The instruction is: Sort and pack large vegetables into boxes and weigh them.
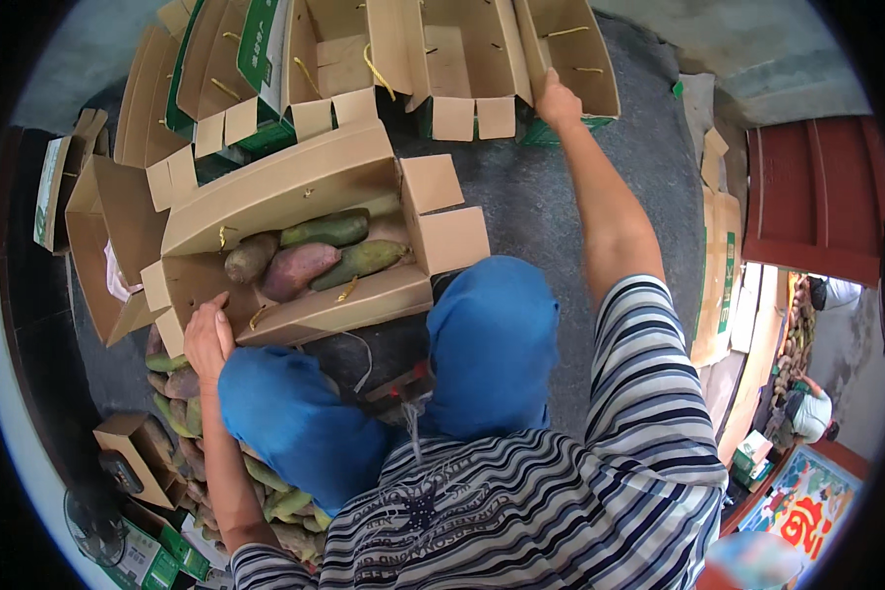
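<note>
In front of my knees stands an open cardboard box (285, 187) with several big green, brown and purplish-pink roots (305, 267) lying in it; they look like radishes or sweet potatoes. My left hand (206, 339) is closed over the near left rim of this box, beside my left knee. With the arm stretched forward, my right hand (559, 101) grips the left wall of an open cardboard box (572, 59) at the far right of the row. Its thumb and fingers close about the edge, and part of the grip is hidden. No roots show inside that box.
More open boxes (462, 54) with yellow cord handles line the far side. A heap of roots (285, 511) lies at left by my legs, near a fan (93, 526). Flattened cartons (723, 256) lean at right, by a red door (816, 192). Another person (811, 413) works beyond it.
</note>
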A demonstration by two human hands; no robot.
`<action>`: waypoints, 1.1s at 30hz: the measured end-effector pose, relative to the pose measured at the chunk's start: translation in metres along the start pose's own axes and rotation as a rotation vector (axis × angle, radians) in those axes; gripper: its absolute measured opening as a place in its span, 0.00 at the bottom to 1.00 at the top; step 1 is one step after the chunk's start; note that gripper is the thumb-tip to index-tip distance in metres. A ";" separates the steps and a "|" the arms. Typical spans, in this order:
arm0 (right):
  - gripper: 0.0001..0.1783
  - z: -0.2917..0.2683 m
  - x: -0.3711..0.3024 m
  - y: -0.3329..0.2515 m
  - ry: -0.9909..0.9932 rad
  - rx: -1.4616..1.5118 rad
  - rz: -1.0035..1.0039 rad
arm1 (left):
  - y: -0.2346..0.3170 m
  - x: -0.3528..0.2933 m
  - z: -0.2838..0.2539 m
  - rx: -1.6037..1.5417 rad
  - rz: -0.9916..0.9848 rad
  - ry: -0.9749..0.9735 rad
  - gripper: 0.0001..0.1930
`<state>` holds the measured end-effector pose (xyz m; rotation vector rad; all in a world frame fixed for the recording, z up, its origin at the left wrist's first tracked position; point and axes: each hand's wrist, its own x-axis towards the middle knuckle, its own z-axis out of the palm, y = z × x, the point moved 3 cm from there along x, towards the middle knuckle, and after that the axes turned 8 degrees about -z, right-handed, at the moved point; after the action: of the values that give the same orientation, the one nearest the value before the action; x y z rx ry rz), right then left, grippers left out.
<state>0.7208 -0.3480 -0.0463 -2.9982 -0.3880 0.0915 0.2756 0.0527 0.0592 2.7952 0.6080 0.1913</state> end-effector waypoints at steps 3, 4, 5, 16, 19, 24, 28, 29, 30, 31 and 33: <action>0.30 -0.008 0.009 0.014 0.034 0.061 -0.054 | 0.003 0.001 -0.002 -0.007 0.024 0.033 0.15; 0.31 -0.009 0.013 0.017 0.083 0.103 -0.046 | 0.004 0.001 -0.003 -0.009 0.020 0.036 0.15; 0.31 -0.007 0.013 0.019 0.084 0.101 -0.052 | 0.006 0.001 -0.005 -0.012 0.022 0.044 0.14; 0.29 -0.056 -0.014 -0.035 0.273 0.025 -0.101 | -0.003 0.000 0.001 0.028 0.053 0.114 0.10; 0.26 -0.100 -0.043 -0.093 0.238 0.365 -0.444 | 0.004 0.002 -0.001 0.026 0.070 0.123 0.09; 0.22 -0.176 -0.195 -0.241 -0.213 0.510 -1.015 | -0.007 -0.005 0.001 0.032 0.047 0.124 0.08; 0.22 -0.166 -0.262 -0.265 -0.402 0.385 -1.263 | -0.005 -0.002 0.000 -0.003 0.079 0.157 0.09; 0.21 -0.159 -0.269 -0.263 -0.446 0.326 -1.252 | -0.004 -0.005 -0.003 -0.007 0.084 0.159 0.09; 0.20 -0.151 -0.275 -0.259 -0.486 0.270 -1.230 | -0.003 -0.005 -0.006 -0.032 0.078 0.124 0.11; 0.20 -0.144 -0.279 -0.251 -0.475 0.267 -1.204 | 0.002 -0.002 -0.008 -0.062 0.082 0.089 0.12; 0.21 -0.137 -0.284 -0.233 -0.321 0.205 -1.097 | -0.005 -0.001 -0.009 -0.169 0.085 0.021 0.14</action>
<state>0.3985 -0.2119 0.1311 -2.1677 -1.8068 0.4543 0.2713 0.0587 0.0667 2.6600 0.4556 0.2756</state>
